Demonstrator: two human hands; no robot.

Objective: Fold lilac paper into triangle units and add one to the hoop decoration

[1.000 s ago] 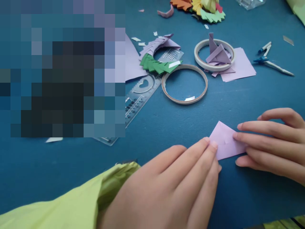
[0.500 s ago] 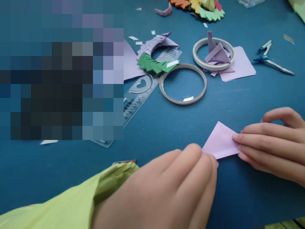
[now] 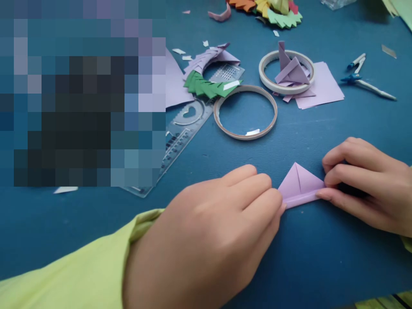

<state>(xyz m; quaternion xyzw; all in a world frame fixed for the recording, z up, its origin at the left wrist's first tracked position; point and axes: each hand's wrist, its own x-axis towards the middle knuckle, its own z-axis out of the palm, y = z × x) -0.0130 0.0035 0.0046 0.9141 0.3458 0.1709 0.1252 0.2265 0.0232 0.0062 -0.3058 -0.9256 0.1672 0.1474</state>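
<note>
A small folded piece of purple paper (image 3: 298, 184) lies on the blue table, its peak pointing away from me and a narrow folded strip along its near edge. My left hand (image 3: 219, 231) pinches the paper's left corner, thumb and fingers closed. At the right corner, my right hand (image 3: 367, 184) grips the strip between thumb and curled fingers. Beyond them lies a thin tape roll (image 3: 246, 137). A thicker tape roll (image 3: 262, 75) has folded purple pieces (image 3: 294, 71) in it.
A curved chain of green and purple folded pieces (image 3: 207, 83) lies on a clear ruler (image 3: 180, 146). Purple paper squares (image 3: 325, 90) and a compass (image 3: 368, 88) are at the right. A multicoloured folded ring (image 3: 285, 18) sits at the back. The upper left is pixelated.
The paper's near edge now shows a narrow fold turned up, with a crease visible above it. My right fingers have curled from nearly straight into a pinch; my left hand has shifted slightly left.
</note>
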